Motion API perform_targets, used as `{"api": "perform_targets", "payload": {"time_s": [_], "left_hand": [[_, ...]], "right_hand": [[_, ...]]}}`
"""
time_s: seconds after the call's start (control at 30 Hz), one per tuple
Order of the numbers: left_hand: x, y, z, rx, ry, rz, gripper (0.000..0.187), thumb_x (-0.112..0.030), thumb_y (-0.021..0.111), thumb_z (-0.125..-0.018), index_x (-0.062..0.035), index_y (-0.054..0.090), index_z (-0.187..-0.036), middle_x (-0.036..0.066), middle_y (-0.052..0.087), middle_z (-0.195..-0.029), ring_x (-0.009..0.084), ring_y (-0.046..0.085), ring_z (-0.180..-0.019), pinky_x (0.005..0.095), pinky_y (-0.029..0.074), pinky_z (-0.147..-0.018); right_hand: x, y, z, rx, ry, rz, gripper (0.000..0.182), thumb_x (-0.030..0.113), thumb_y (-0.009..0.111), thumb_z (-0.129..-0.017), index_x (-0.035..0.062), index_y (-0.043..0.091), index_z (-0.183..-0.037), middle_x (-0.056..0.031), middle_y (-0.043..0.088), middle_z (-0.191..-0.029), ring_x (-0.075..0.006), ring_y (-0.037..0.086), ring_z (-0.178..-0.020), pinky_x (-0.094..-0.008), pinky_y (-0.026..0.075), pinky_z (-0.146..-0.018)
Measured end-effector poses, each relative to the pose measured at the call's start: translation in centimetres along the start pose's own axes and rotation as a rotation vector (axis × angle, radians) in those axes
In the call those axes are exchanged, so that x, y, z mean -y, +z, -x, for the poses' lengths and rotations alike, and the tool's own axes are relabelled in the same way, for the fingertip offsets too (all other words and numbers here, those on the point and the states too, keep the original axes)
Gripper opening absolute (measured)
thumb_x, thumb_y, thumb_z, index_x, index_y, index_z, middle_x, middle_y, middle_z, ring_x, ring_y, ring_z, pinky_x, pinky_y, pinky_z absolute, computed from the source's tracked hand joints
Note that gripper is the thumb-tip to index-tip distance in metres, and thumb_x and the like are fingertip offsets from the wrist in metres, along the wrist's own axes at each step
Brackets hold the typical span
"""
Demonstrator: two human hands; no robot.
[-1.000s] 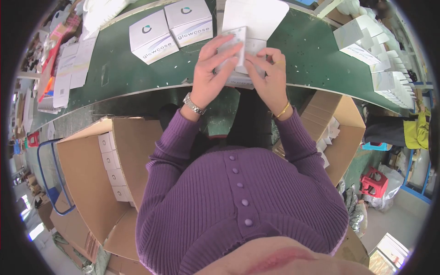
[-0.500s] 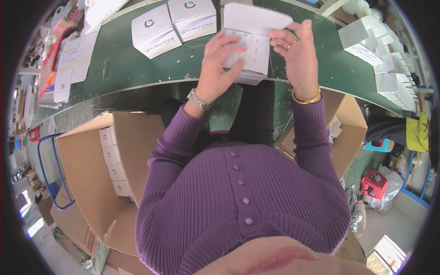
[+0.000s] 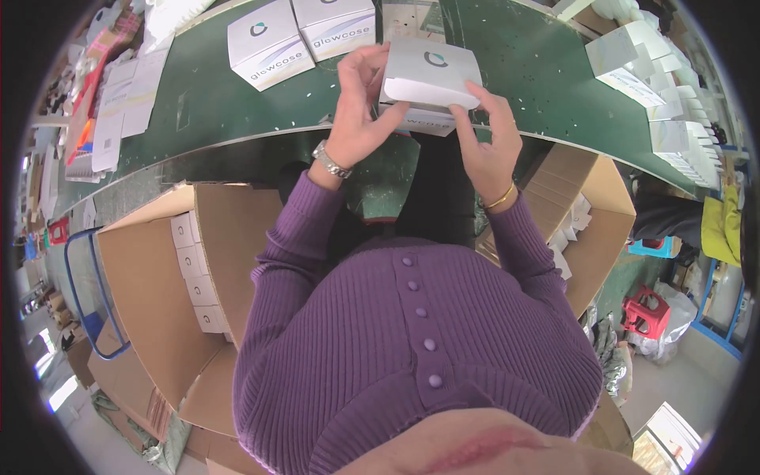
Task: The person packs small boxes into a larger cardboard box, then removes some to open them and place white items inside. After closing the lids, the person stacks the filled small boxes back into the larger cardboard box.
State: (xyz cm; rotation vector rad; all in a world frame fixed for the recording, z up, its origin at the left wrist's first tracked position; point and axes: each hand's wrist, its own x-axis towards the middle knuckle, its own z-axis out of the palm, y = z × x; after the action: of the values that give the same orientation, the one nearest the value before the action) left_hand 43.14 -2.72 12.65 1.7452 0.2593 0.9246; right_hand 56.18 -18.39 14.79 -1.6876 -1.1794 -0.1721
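Note:
A white carton (image 3: pixel 431 67) printed with a round logo and "glowcose" stands at the front edge of the green table (image 3: pixel 332 95). Its lid lies almost flat over the top, and the front flap still sticks out. My left hand (image 3: pixel 360 111) grips the carton's left side, its thumb near the front corner and some fingers hidden behind. At the right front corner, the thumb and fingers of my right hand (image 3: pixel 489 131) pinch the lid's flap. The lid hides what lies inside. Two closed glowcose cartons (image 3: pixel 269 47) sit side by side to the left.
Several open white cartons (image 3: pixel 633 67) line the table's right end. Flattened cartons (image 3: pixel 127 103) lie at the left end. Below the table, a large cardboard box (image 3: pixel 150 293) with small white boxes is on my left; another cardboard box (image 3: pixel 602 229) is on my right.
The raised lid has come down over the carton, covering the white contents. My right hand has moved down and inward onto the flap; my left has gone from the contents to the carton's side.

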Motion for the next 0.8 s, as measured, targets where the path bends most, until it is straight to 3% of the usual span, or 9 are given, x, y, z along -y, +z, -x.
{"api": "perform_targets", "payload": {"time_s": [0.07, 0.17, 0.37, 0.47, 0.57, 0.67, 0.77, 0.8], "left_hand": [[0.3, -0.8, 0.2, 0.042, 0.022, 0.131, 0.070, 0.002, 0.062, -0.087, -0.0112, 0.026, -0.146, 0.020, 0.052, -0.139, 0.0358, 0.037, -0.146, 0.0506, 0.037, -0.117], [0.7, -1.8, 0.6, 0.055, 0.133, 0.004, 0.046, -0.007, 0.063, -0.096, -0.0121, 0.049, -0.140, 0.015, 0.054, -0.132, 0.0318, 0.048, -0.135, 0.0468, 0.047, -0.109], [0.8, -2.2, 1.1, -0.003, 0.263, -0.221, 0.027, -0.007, 0.062, -0.097, -0.0111, 0.065, -0.124, 0.014, 0.050, -0.120, 0.0364, 0.058, -0.123, 0.0388, 0.058, -0.097], [1.1, -2.3, 1.0, -0.019, 0.339, -0.303, 0.025, -0.011, 0.068, -0.094, -0.0101, 0.067, -0.118, 0.013, 0.050, -0.120, 0.0360, 0.063, -0.116, 0.0460, 0.055, -0.099], [1.3, -2.3, 0.8, 0.004, 0.458, -0.402, 0.024, -0.012, 0.073, -0.092, -0.0073, 0.067, -0.115, 0.015, 0.053, -0.125, 0.0343, 0.059, -0.119, 0.0455, 0.054, -0.101], [1.8, -2.1, 1.2, 0.006, 0.524, -0.447, 0.023, -0.011, 0.070, -0.095, -0.0055, 0.067, -0.117, 0.016, 0.053, -0.122, 0.0398, 0.058, -0.123, 0.0434, 0.059, -0.095], [2.3, -1.6, 1.7, -0.025, 0.517, -0.480, 0.019, -0.007, 0.070, -0.095, -0.0044, 0.066, -0.114, 0.013, 0.052, -0.117, 0.0440, 0.059, -0.123, 0.0428, 0.062, -0.088], [2.4, -1.5, 1.7, -0.039, 0.531, -0.516, 0.018, -0.008, 0.070, -0.094, -0.0054, 0.066, -0.112, 0.013, 0.053, -0.117, 0.0420, 0.060, -0.121, 0.0430, 0.061, -0.086]], "right_hand": [[-0.5, 0.3, 0.1, -0.060, -0.094, 0.051, 0.028, 0.011, 0.074, -0.091, 0.0072, 0.070, -0.118, -0.0077, 0.071, -0.104, -0.0203, 0.062, -0.088, -0.0310, 0.052, -0.078], [-1.5, 0.3, 0.1, -0.101, -0.193, 0.095, 0.024, 0.010, 0.077, -0.088, 0.0069, 0.074, -0.112, -0.0105, 0.073, -0.104, -0.0227, 0.067, -0.090, -0.0318, 0.056, -0.077], [-2.2, 0.5, 0.3, -0.108, -0.235, 0.096, 0.021, 0.012, 0.080, -0.086, 0.0099, 0.077, -0.107, -0.0102, 0.072, -0.098, -0.0227, 0.065, -0.087, -0.0323, 0.056, -0.073], [-2.4, 0.5, 0.4, -0.148, -0.219, 0.073, 0.023, 0.012, 0.083, -0.084, 0.0160, 0.080, -0.105, -0.0008, 0.054, -0.088, -0.0197, 0.061, -0.083, -0.0294, 0.053, -0.071], [-2.7, 0.5, 0.6, -0.135, -0.290, 0.074, 0.022, 0.009, 0.082, -0.084, 0.0144, 0.080, -0.105, 0.0004, 0.046, -0.084, -0.0202, 0.058, -0.081, -0.0285, 0.050, -0.067], [-3.0, 0.7, 1.0, -0.111, -0.324, 0.040, 0.019, 0.003, 0.077, -0.087, 0.0117, 0.079, -0.104, -0.0010, 0.046, -0.086, -0.0211, 0.057, -0.082, -0.0290, 0.049, -0.067], [-3.1, 0.8, 1.5, -0.007, -0.285, 0.013, 0.018, 0.004, 0.072, -0.090, 0.0090, 0.076, -0.107, -0.0087, 0.051, -0.109, -0.0244, 0.056, -0.102, -0.0349, 0.055, -0.081], [-3.0, 1.2, 2.0, 0.025, -0.254, 0.028, 0.029, 0.009, 0.078, -0.087, 0.0101, 0.069, -0.114, -0.0126, 0.047, -0.121, -0.0293, 0.051, -0.114, -0.0411, 0.052, -0.090]]}}
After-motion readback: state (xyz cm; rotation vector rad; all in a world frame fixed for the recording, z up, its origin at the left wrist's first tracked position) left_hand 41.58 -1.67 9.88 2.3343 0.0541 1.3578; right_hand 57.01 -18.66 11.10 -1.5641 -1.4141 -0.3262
